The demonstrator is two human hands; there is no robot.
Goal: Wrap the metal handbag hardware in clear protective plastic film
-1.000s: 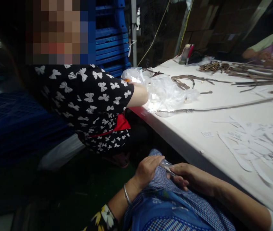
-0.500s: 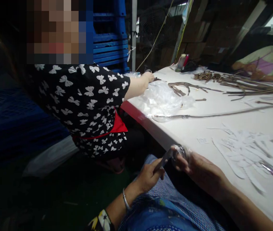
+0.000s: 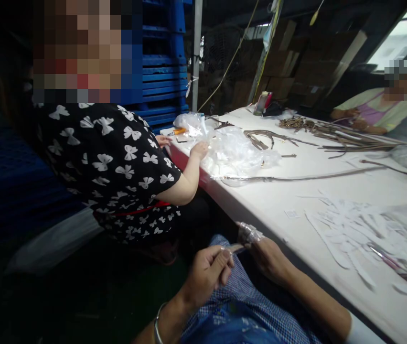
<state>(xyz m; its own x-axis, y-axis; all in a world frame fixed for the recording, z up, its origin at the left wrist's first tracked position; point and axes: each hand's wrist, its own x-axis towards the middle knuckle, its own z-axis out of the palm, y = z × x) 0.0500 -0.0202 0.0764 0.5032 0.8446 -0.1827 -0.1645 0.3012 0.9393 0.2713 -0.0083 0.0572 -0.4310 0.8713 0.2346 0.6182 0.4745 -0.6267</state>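
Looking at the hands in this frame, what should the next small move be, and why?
Probably the left hand should guide the strip one short turn around the right hand's fingers. The left hand pinches the strip, which reaches across to the right hand, and clear plastic already lies over the right fingers.

Curled left hand [image 3: 208, 271] near right hand [image 3: 266, 255]

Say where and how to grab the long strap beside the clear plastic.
Probably pinch the long strap mid-length, from above, near side: there it lies nearly straight on the table, while its left end runs beside the clear plastic.
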